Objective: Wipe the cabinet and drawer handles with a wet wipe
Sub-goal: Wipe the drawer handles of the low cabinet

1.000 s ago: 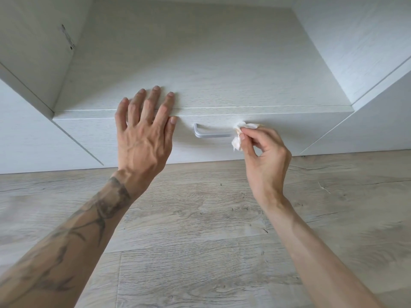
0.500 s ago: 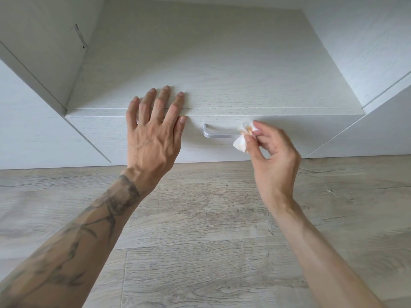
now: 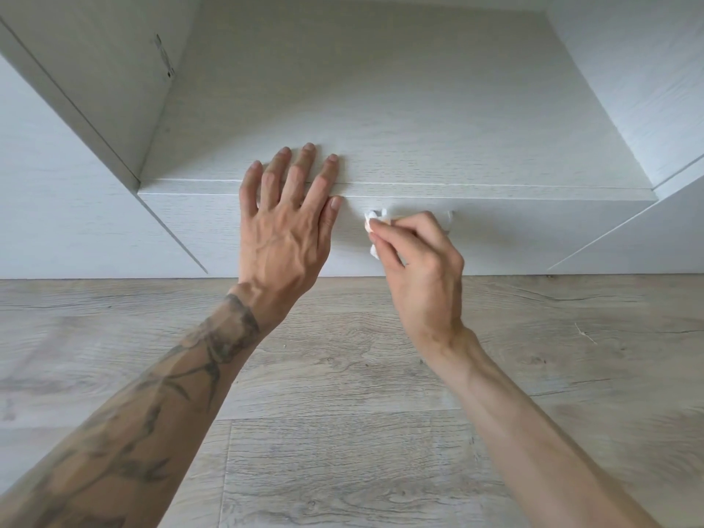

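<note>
Left hand (image 3: 284, 238) just beside handle (image 3: 448, 216)

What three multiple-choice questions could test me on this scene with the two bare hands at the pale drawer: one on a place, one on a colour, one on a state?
1. Where does the left hand rest?
A. flat on the top front edge of the whitish wood-grain drawer
B. on the grey-brown plank floor
C. around the slim metal bar handle

2. What colour is the crumpled wet wipe?
A. blue
B. white
C. black

3. What is the right hand doing?
A. lying open and empty
B. pinching the wipe against the handle
C. gripping a spray bottle

Answers: 1 A, its spread fingers lie over the drawer's top edge, left of the handle. 2 B, the wad at the fingertips is white. 3 B, thumb and fingers close on the wipe near the handle's left end.
</note>
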Motion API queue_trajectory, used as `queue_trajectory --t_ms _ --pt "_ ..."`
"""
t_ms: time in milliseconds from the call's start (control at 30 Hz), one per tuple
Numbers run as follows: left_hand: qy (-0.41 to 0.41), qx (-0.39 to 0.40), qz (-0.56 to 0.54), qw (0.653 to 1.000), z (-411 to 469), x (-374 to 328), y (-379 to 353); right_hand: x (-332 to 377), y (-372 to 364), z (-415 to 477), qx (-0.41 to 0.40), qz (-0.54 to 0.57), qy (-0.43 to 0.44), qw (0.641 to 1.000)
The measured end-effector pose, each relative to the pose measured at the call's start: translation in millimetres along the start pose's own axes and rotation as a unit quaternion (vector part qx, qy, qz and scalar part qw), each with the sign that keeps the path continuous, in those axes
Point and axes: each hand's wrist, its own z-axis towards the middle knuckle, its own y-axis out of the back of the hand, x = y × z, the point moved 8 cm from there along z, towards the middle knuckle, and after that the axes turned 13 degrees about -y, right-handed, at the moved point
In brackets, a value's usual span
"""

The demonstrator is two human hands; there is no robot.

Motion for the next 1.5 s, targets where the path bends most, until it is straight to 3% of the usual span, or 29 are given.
queue_trajectory --t_ms 133,233,533,700,800,933,1100,1300,1500 --pt "0.001 0.003 -0.001 1.000 -0.5 -0.6 0.0 13.2 -13.8 -2.0 0.032 -0.028 0.033 0.999" --pt "0.004 0.009 -0.006 1.000 -0.5 0.2 0.6 6.1 -4.5 0.7 0.011 -0.042 0.026 0.999" --pt "0.015 0.059 -0.039 0.997 0.9 -2.4 6.8 -48.1 48.6 2.0 -0.051 0.000 -0.104 0.993" --pt "0.030 0.105 -0.082 0.991 0.2 -5.2 14.8 -72.8 74.5 4.6 -0.096 0.053 -0.206 0.972" --pt "0.039 0.132 -0.117 0.984 -3.2 -6.7 22.8 -68.0 72.5 8.6 -0.071 0.102 -0.231 0.965" --pt "0.083 0.154 -0.150 0.973 -15.3 5.2 49.3 -31.0 59.0 23.1 -0.031 0.178 -0.217 0.959" --pt "0.094 0.146 -0.105 0.979 -33.6 44.9 119.2 26.1 33.7 37.8 0.057 0.241 -0.201 0.948" --pt "0.127 0.146 -0.050 0.980 -59.7 103.5 207.4 123.6 7.0 55.8 0.126 0.282 -0.133 0.942" --pt "0.158 0.094 -0.014 0.983 -86.4 193.6 281.7 246.7 -28.3 65.9 0.166 0.278 -0.037 0.945"
